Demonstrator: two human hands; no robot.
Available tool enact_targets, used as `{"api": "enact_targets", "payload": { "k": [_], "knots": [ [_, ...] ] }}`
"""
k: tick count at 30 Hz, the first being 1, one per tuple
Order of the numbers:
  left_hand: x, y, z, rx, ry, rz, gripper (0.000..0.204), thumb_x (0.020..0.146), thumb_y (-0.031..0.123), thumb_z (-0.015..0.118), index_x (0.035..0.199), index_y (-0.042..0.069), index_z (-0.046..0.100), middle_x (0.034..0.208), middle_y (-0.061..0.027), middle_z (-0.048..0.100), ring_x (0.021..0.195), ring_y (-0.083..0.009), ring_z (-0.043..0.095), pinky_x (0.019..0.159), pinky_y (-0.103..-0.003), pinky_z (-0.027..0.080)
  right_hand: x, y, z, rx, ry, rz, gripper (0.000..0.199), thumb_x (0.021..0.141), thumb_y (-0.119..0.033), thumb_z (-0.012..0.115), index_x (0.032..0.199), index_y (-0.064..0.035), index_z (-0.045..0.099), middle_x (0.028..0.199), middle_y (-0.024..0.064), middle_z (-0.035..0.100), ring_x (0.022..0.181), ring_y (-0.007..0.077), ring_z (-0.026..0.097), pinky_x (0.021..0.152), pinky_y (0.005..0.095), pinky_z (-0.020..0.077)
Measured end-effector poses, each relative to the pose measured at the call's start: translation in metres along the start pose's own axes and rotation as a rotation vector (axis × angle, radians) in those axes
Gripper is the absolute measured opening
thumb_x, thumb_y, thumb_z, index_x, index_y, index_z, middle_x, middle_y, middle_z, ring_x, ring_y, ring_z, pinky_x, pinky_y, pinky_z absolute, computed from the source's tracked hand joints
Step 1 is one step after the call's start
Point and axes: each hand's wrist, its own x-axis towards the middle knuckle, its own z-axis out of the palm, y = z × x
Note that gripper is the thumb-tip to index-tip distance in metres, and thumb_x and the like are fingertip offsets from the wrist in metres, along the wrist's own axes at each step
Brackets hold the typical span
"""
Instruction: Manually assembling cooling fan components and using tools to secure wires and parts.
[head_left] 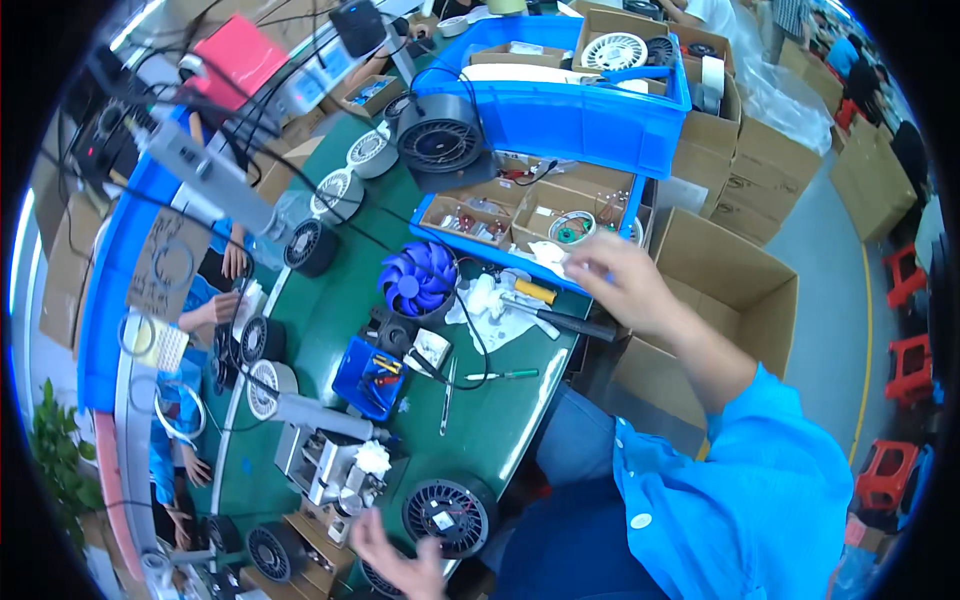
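Landmark: violet fan [417, 280] on green bench [495, 430]; right of violet fan, right hand [625, 285] by corner of blue parts tray [466, 244], fingers bent toward thumb, hold on anything unclear; well below violet fan in view, left hand [400, 565], fingers loosely spread, nothing seen in grasp, just beside black round fan [449, 515]; below violet fan, blue tool bin [352, 385], farther down metal fixture [328, 468]; just right of violet fan, crumpled white wrap [487, 300].
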Motion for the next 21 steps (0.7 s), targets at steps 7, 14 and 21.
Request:
{"api": "enact_targets", "payload": {
  "k": [7, 14, 21],
  "knots": [
    [-0.032, 0.031, 0.039, -0.054, -0.144, -0.162, 0.134, 0.053, 0.044, 0.103, 0.160, 0.000, 0.035, 0.167, -0.0300, 0.026, 0.154, -0.0511, 0.026, 0.124, -0.060, 0.027, 0.181, 0.061, 0.051, -0.473, -0.516, -0.356, 0.025, 0.088, -0.017, 0.074, 0.111, -0.0082, 0.077, 0.113, 0.0166, 0.066, 0.106, 0.0371, 0.067, 0.089, 0.0487, 0.0564],
    [-0.025, 0.045, 0.032, 0.069, -0.267, -0.261, 0.138, 0.049, 0.037, 0.104, 0.161, 0.001, 0.032, 0.164, -0.0315, 0.030, 0.151, -0.0521, 0.029, 0.124, -0.060, 0.028, 0.213, 0.069, 0.107, -0.921, -0.710, -0.497, 0.029, 0.082, -0.016, 0.075, 0.110, -0.0083, 0.078, 0.117, 0.0165, 0.066, 0.104, 0.0370, 0.069, 0.085, 0.0494, 0.0592],
    [-0.016, 0.043, 0.034, 0.151, -0.289, -0.140, 0.135, 0.051, 0.037, 0.104, 0.160, 0.001, 0.034, 0.161, -0.0313, 0.034, 0.146, -0.0517, 0.036, 0.121, -0.059, 0.031, 0.225, 0.090, 0.098, -0.612, -0.572, -0.505, 0.025, 0.084, -0.012, 0.070, 0.107, -0.0037, 0.075, 0.116, 0.0199, 0.066, 0.101, 0.0393, 0.070, 0.084, 0.0504, 0.0591]
  ]
}}
